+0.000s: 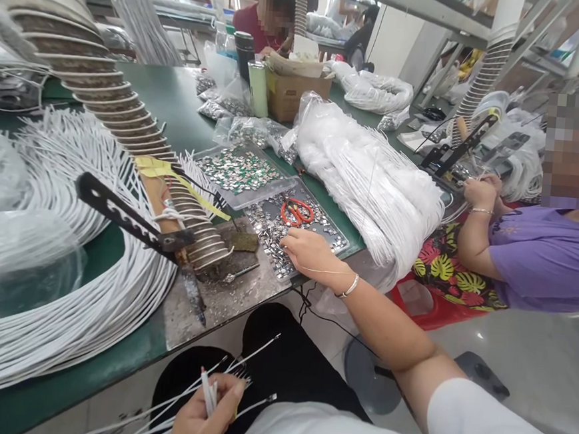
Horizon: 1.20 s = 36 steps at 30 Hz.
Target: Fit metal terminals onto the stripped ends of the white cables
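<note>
My left hand (211, 408), low over my lap, is closed round several thin white cables (175, 398), some with small metal ends. My right hand (311, 252) reaches over the near edge of a tray (340, 241) of loose metal connector shells (272, 236). Its thumb and fingers are pinched together; whatever lies between the tips is too small to make out. Red-handled scissors or cutters (297, 212) lie on the shells just beyond it. Behind sits a clear tray (271, 199) of small green-and-metal connector pieces (238, 167).
A soldering iron (193, 293) points down from a black perforated bracket (119, 213), beside a ribbed hose (122, 110). Bundled white cables (126, 311) cover the left side; a bagged bundle (367, 176) lies right. A co-worker in a purple shirt (541, 257) sits at right.
</note>
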Motion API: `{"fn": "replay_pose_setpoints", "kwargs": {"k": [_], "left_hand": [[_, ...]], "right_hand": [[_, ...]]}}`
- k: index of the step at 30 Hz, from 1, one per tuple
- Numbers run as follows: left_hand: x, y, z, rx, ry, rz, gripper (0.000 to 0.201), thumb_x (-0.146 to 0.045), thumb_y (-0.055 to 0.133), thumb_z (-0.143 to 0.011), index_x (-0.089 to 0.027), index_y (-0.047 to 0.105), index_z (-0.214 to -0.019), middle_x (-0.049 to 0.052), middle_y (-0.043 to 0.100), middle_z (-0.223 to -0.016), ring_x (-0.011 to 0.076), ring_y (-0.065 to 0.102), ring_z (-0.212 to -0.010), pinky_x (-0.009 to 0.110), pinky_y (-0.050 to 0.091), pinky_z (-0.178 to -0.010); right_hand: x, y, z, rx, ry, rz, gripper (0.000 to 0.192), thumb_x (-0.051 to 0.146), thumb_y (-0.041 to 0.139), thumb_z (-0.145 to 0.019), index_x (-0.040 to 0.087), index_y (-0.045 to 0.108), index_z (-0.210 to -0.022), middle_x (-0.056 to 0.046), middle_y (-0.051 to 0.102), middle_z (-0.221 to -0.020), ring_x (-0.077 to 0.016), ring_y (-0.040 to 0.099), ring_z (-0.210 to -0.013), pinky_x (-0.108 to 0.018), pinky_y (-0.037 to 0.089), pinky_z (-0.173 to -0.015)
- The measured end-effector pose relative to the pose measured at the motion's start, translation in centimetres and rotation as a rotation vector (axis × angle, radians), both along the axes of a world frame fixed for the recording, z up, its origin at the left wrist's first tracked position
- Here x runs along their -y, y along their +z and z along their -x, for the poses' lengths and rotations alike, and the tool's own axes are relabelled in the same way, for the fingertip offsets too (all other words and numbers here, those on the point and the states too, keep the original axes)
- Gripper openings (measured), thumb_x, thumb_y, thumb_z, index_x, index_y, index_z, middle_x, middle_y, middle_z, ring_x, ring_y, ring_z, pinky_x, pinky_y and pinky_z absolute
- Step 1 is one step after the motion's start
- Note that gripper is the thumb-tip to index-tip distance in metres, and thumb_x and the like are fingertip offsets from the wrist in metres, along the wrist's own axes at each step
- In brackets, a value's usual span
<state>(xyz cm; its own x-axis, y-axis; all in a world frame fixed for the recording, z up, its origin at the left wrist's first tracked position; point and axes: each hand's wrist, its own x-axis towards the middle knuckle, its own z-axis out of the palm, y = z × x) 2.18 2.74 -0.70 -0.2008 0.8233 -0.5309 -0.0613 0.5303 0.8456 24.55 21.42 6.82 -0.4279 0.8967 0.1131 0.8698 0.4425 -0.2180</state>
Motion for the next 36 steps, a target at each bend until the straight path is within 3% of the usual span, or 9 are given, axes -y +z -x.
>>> {"fn": "replay_pose_setpoints", "kwargs": {"k": [5, 9, 14, 18, 21, 24, 36], "left_hand": [[-0.2, 0.5, 0.3, -0.024, 0.055, -0.003, 0.044, -0.053, 0.079, -0.056, -0.015, 0.065, -0.073, -0.003, 0.044, -0.051, 0.0082, 0.033, -0.048, 0.020, 0.024, -0.046], [-0.6, 1.7, 0.8, 0.028, 0.043, -0.009, 0.045, -0.052, 0.081, -0.058, -0.014, 0.066, -0.075, -0.002, 0.050, -0.053, 0.0055, 0.025, -0.046, 0.020, 0.016, -0.046], [-1.0, 3.2, 1.2, 0.074, -0.038, -0.003, 0.041, -0.051, 0.080, -0.063, -0.014, 0.069, -0.078, -0.002, 0.046, -0.052, 0.0061, 0.024, -0.048, 0.021, 0.016, -0.047], [-1.4, 4.4, 0.8, 0.085, -0.136, -0.131, 0.031, -0.045, 0.079, -0.067, -0.016, 0.069, -0.071, 0.005, 0.064, -0.083, 0.0123, 0.047, -0.063, 0.023, 0.032, -0.053], [-1.4, 4.6, 0.7, 0.079, -0.210, -0.211, 0.024, -0.040, 0.074, -0.073, -0.018, 0.065, -0.067, 0.004, 0.063, -0.090, 0.0178, 0.055, -0.084, 0.025, 0.041, -0.073], [-1.1, 4.2, 0.8, 0.075, -0.286, -0.222, 0.021, -0.038, 0.069, -0.079, -0.020, 0.063, -0.069, 0.002, 0.063, -0.090, 0.0183, 0.055, -0.091, 0.026, 0.041, -0.083], [-0.1, 3.0, 1.1, 0.090, -0.259, -0.186, 0.022, -0.037, 0.068, -0.080, -0.019, 0.061, -0.069, 0.006, 0.069, -0.092, 0.0213, 0.060, -0.087, 0.033, 0.043, -0.085]], "right_hand": [[-0.8, 0.0, 0.1, -0.012, -0.009, 0.022, 0.014, 0.013, 0.051, -0.093, 0.012, 0.062, -0.085, -0.010, 0.062, -0.093, -0.0199, 0.057, -0.083, -0.029, 0.040, -0.070], [0.0, 0.8, -0.6, -0.131, -0.030, 0.023, 0.014, 0.014, 0.043, -0.097, 0.013, 0.056, -0.093, -0.007, 0.061, -0.091, -0.0161, 0.056, -0.080, -0.026, 0.041, -0.071], [4.8, 1.5, 0.0, -0.770, 0.002, 0.250, 0.009, 0.018, 0.048, -0.093, 0.016, 0.055, -0.089, 0.003, 0.056, -0.069, -0.0096, 0.051, -0.061, -0.021, 0.039, -0.060], [9.8, 0.3, 2.0, -0.947, 0.070, 0.529, 0.007, 0.017, 0.053, -0.088, 0.015, 0.060, -0.089, 0.002, 0.056, -0.070, -0.0083, 0.051, -0.061, -0.019, 0.039, -0.058], [12.7, -1.2, 3.3, -0.985, 0.096, 0.636, 0.009, 0.018, 0.054, -0.090, 0.014, 0.062, -0.092, 0.001, 0.058, -0.072, -0.0082, 0.053, -0.062, -0.019, 0.041, -0.060], [14.4, -2.2, 4.0, -0.993, 0.096, 0.618, 0.010, 0.019, 0.054, -0.091, 0.014, 0.062, -0.092, 0.001, 0.057, -0.073, -0.0082, 0.052, -0.063, -0.019, 0.041, -0.059], [15.5, -2.2, 4.7, -0.957, 0.129, 0.525, 0.009, 0.018, 0.055, -0.091, 0.016, 0.064, -0.092, 0.001, 0.057, -0.073, -0.0098, 0.051, -0.066, -0.020, 0.041, -0.061]]}}
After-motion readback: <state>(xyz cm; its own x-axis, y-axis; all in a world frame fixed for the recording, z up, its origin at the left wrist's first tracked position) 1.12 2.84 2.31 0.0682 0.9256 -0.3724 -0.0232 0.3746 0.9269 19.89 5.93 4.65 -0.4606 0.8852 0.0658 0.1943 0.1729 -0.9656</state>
